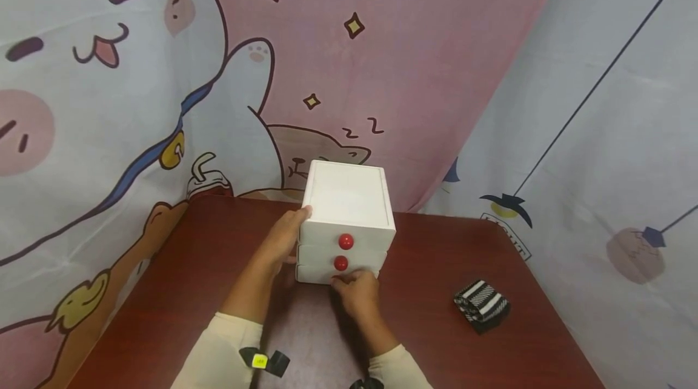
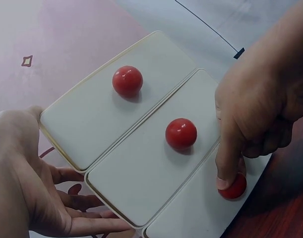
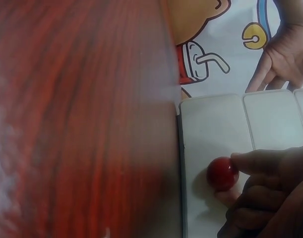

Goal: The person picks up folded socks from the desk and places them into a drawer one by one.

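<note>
A small white three-drawer box [image 1: 349,195] stands on the table, one round red knob on each drawer front. My right hand [image 1: 360,295] pinches the bottom red knob [image 3: 222,174] between thumb and finger; in the left wrist view that knob [image 2: 234,188] is partly covered by the fingers. The middle knob [image 2: 181,134] and top knob [image 2: 127,81] are untouched. Against the box's left side rests my left hand [image 1: 283,237], its fingers extended along the side and the thumb near the top edge. All three drawers look closed.
A folded black-and-white striped cloth [image 1: 482,304] lies on the right part of the dark red wooden table [image 1: 425,328]. Behind and beside the table hangs a printed cartoon curtain [image 1: 414,74].
</note>
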The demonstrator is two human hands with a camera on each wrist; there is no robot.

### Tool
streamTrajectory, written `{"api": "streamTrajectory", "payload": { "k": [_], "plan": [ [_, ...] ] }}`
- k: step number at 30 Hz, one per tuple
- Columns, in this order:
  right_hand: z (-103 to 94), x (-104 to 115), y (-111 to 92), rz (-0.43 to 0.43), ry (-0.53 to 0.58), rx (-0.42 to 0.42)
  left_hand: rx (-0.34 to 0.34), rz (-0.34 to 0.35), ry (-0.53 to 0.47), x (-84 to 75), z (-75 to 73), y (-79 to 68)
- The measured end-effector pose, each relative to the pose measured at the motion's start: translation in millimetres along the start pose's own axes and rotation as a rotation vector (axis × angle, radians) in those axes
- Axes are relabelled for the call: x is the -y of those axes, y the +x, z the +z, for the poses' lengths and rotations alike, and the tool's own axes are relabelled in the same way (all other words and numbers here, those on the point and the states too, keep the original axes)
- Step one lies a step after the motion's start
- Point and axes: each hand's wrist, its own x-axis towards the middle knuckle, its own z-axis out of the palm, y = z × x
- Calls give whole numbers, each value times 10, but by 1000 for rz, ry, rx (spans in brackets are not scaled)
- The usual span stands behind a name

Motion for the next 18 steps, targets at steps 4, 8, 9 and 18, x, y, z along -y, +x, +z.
{"api": "streamTrajectory", "payload": {
  "k": [4, 8, 9, 18],
  "plan": [
    [-4, 15, -38, -1, -14, 16, 0, 3, 2, 0, -4, -2],
    [-22, 45, -94, 14, -6, 46, 0, 1, -3, -11, -9, -11],
    [-28, 47, -109, 18, 1, 49, -1, 0, -5, -8, -8, -8],
    [-154, 14, -280, 87, 112, 148, 5, -9, -5, 17, -7, 16]
  ]
}}
